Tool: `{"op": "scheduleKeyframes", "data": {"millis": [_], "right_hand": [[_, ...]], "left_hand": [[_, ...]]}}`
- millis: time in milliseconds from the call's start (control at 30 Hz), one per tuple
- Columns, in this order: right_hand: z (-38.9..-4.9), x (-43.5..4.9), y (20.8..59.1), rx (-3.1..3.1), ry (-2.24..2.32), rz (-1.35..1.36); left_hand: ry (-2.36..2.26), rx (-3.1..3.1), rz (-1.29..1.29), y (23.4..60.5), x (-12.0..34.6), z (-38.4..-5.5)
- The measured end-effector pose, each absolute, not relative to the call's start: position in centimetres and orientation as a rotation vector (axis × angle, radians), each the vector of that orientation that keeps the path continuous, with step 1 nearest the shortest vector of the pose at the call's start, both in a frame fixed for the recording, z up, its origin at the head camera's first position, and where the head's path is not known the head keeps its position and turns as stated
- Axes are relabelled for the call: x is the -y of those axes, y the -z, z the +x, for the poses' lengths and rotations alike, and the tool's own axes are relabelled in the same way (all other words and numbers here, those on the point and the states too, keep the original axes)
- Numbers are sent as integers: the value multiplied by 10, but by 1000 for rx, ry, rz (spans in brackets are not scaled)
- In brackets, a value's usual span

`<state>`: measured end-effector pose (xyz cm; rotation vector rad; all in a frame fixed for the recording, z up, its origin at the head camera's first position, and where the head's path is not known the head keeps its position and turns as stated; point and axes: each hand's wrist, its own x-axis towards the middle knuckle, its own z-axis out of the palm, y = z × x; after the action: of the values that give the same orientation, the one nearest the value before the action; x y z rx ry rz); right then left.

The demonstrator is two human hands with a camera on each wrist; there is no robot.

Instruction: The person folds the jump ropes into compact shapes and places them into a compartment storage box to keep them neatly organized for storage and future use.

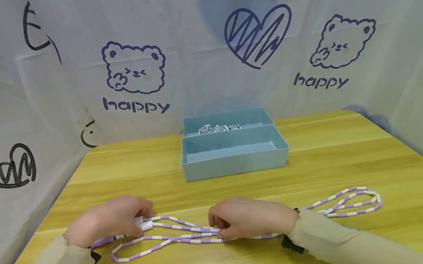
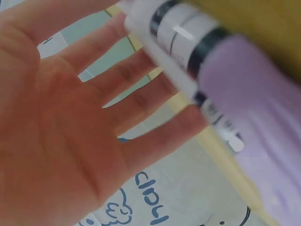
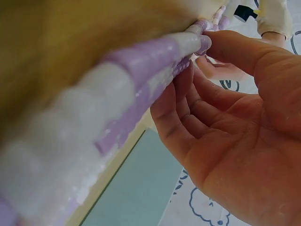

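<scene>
A beaded jump rope (image 1: pixel 206 230) in purple and white stretches across the table, folded into several strands. My left hand (image 1: pixel 110 218) grips the white tip at its left end, with the thumb in front and the fingers behind. Under that palm lies a purple handle (image 2: pixel 249 89) with white and black bands, largely hidden by the hand in the head view. Near the middle, my right hand (image 1: pixel 249 217) pinches the bundled strands between thumb and fingers. Beaded strands (image 3: pixel 146 59) run close past its palm in the right wrist view. A beaded loop (image 1: pixel 377 196) extends beyond the right forearm.
A light blue two-part bin (image 1: pixel 234 164) stands at the back centre; small pale pieces (image 1: pixel 219 128) lie in its rear compartment. White cloth (image 1: pixel 197 73) with drawings hangs behind and beside the wooden table (image 1: pixel 130 170).
</scene>
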<state>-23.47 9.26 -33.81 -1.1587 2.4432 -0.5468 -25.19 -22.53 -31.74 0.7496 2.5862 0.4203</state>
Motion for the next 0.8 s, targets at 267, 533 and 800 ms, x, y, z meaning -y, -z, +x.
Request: {"op": "scheduleKeyframes", "data": {"millis": [267,533,800], "right_hand": [[-239,-94,342,-2354,617,-1110],[-242,-96,339,-2398,629,-1063],[-243,-98,334,-2510,542,-1107]], "left_hand": [[-420,-2601,862,323,224,-252],[-422,-2611,944,324,220,-253],[-493,-2558,899,317,223,-250]]}}
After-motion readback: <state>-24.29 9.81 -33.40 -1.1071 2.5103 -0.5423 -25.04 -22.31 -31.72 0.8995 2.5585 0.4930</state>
